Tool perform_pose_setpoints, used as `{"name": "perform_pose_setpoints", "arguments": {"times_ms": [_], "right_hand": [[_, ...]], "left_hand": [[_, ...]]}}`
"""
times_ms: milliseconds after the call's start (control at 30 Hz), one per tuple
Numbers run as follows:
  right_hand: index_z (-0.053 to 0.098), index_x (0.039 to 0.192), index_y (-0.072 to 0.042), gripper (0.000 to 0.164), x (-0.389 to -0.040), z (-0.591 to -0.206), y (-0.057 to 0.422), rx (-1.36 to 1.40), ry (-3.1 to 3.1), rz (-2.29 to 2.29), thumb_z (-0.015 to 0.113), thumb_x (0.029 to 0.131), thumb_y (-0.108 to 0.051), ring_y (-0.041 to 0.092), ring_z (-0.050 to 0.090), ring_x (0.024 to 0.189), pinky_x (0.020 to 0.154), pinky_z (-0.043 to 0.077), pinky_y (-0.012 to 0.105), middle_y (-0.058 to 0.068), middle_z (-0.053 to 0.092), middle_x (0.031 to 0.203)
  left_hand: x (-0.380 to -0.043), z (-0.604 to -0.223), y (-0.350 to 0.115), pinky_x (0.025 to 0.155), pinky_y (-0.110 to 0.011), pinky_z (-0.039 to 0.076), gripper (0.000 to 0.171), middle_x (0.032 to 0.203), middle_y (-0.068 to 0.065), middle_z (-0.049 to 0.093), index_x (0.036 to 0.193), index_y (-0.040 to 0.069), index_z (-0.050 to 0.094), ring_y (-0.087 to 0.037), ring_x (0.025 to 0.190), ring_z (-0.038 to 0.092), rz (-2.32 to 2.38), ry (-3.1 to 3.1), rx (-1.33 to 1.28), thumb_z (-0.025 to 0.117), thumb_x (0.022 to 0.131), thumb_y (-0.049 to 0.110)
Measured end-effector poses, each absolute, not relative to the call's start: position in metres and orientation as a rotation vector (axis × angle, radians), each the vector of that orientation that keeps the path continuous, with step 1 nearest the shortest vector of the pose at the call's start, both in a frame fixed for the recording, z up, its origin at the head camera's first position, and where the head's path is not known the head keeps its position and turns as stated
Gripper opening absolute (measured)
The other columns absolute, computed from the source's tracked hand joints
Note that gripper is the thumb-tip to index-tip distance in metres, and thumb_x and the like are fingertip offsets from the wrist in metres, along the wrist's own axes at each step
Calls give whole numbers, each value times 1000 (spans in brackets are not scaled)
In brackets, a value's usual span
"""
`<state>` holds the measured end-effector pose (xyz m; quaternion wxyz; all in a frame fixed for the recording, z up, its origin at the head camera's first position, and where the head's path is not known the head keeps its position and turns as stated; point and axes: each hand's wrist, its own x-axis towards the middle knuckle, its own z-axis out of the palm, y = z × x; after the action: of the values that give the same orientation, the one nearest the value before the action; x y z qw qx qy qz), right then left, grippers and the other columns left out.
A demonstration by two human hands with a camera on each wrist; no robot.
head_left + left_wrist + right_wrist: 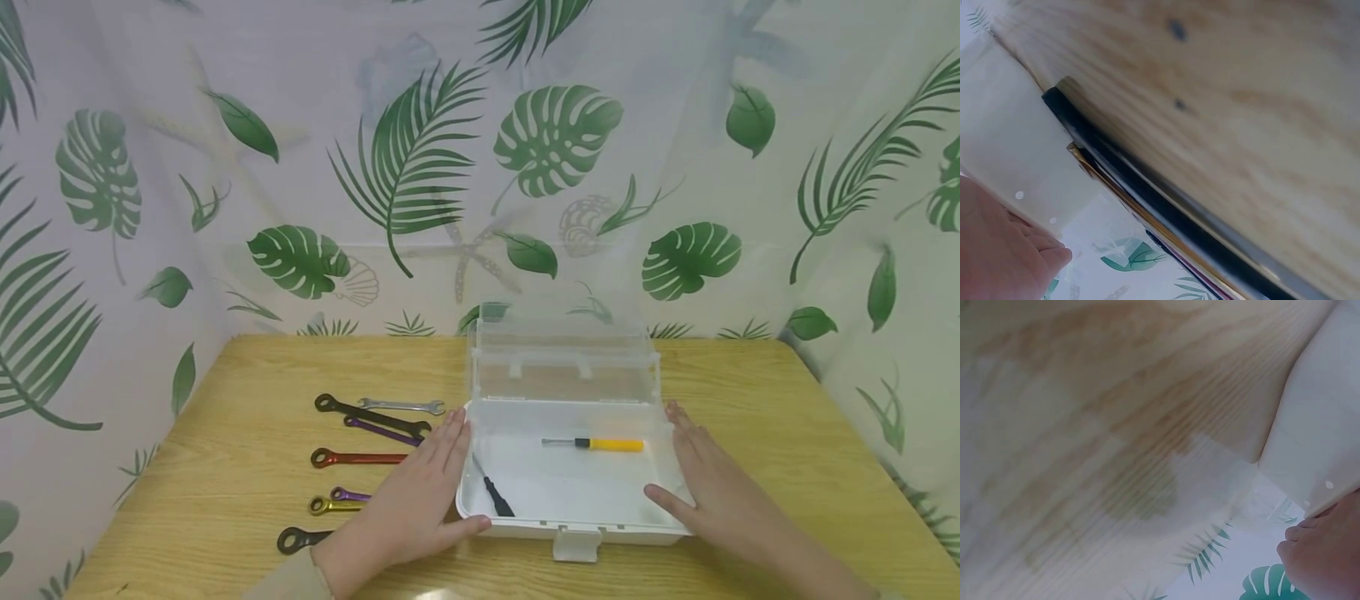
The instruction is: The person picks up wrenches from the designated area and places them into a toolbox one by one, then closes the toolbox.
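A white toolbox (558, 492) stands on the table with its clear lid (566, 333) raised at the back. My left hand (412, 504) rests along its left side with fingers straight, and my right hand (720, 492) lies against the right side, thumb over the rim. Inside the box, a yellow-handled screwdriver (617, 445) lies toward the back right. Another screwdriver with a black handle (497, 498) leans or lies at the front left. Each wrist view shows a hand against the box's outer wall (1016, 137).
Left of the box lie several wrenches, among them a silver wrench (401, 407), a red wrench (360, 458), a gold wrench (321, 505) and a black wrench (296, 540). My left hand covers some of their ends. A leaf-patterned curtain (420, 167) hangs behind the wooden table (247, 467).
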<state>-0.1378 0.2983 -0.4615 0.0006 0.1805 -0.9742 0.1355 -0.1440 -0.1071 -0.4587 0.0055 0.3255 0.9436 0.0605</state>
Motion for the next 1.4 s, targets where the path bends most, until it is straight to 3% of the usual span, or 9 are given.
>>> {"name": "perform_pose_setpoints", "arguments": {"times_ms": [167, 433, 700, 733, 867, 933, 1033, 1167, 1400], "right_hand": [[16, 164, 13, 101, -139, -462, 299, 569, -3054, 421, 64, 103, -51, 48, 22, 160, 111, -19, 5, 24, 9, 178], [15, 164, 13, 101, -139, -462, 299, 562, -3057, 422, 64, 103, -52, 47, 22, 161, 118, -17, 12, 24, 10, 178], [11, 166, 9, 101, -139, -459, 297, 536, -3077, 443, 62, 104, -53, 48, 24, 160, 134, 1, 39, 25, 12, 177], [12, 166, 9, 101, -139, -459, 298, 541, -3072, 441, 62, 104, -52, 48, 24, 160, 134, -2, 36, 26, 13, 177], [11, 166, 9, 101, -139, -459, 297, 540, -3071, 437, 63, 104, -52, 48, 24, 160, 135, 3, 41, 26, 13, 177], [11, 166, 9, 101, -138, -459, 297, 542, -3071, 439, 63, 104, -52, 48, 24, 160, 133, -4, 32, 26, 13, 177], [11, 166, 9, 101, -138, -459, 296, 538, -3074, 447, 63, 104, -52, 48, 24, 160, 133, -3, 33, 26, 13, 177], [9, 167, 8, 101, -138, -459, 296, 523, -3086, 465, 63, 104, -52, 48, 24, 160, 135, 8, 49, 25, 12, 177], [9, 167, 7, 101, -137, -460, 297, 531, -3070, 475, 62, 104, -51, 48, 24, 160, 134, 0, 37, 25, 12, 177]], "left_hand": [[-145, -459, -108, 135, -45, 21, 111, 178, -22, 5, 167, -5, 12, -32, 167, 8, 192, 2957, 1019, 39, 100, 80], [-145, -458, -108, 134, -46, 24, 113, 177, -24, 8, 167, -6, 15, -35, 166, 13, 194, 2965, 1039, 39, 99, 81], [-148, -457, -109, 134, -44, 24, 112, 177, -23, 9, 167, -5, 17, -33, 167, 12, 200, 2939, 1026, 44, 99, 80], [-149, -456, -110, 134, -45, 24, 111, 177, -22, 9, 167, -5, 17, -34, 166, 12, 209, 2928, 1032, 45, 99, 78], [-154, -451, -118, 133, -48, 27, 98, 177, -22, 15, 166, -4, 22, -35, 165, 17, 294, 2890, 1070, 52, 103, 66], [-158, -448, -122, 132, -50, 30, 91, 176, -23, 18, 166, -3, 26, -37, 164, 22, 360, 2880, 1089, 54, 105, 59], [-164, -445, -126, 129, -54, 35, 83, 174, -24, 27, 164, -2, 32, -39, 161, 30, 448, 2905, 1098, 57, 106, 51], [-171, -441, -131, 124, -56, 42, 75, 170, -23, 36, 161, 1, 40, -41, 155, 41, 537, 2959, 1091, 60, 105, 47], [-183, -440, -139, 120, -56, 46, 65, 166, -20, 45, 155, 3, 51, -41, 148, 51, 626, 2998, 1012, 61, 105, 44]]}}
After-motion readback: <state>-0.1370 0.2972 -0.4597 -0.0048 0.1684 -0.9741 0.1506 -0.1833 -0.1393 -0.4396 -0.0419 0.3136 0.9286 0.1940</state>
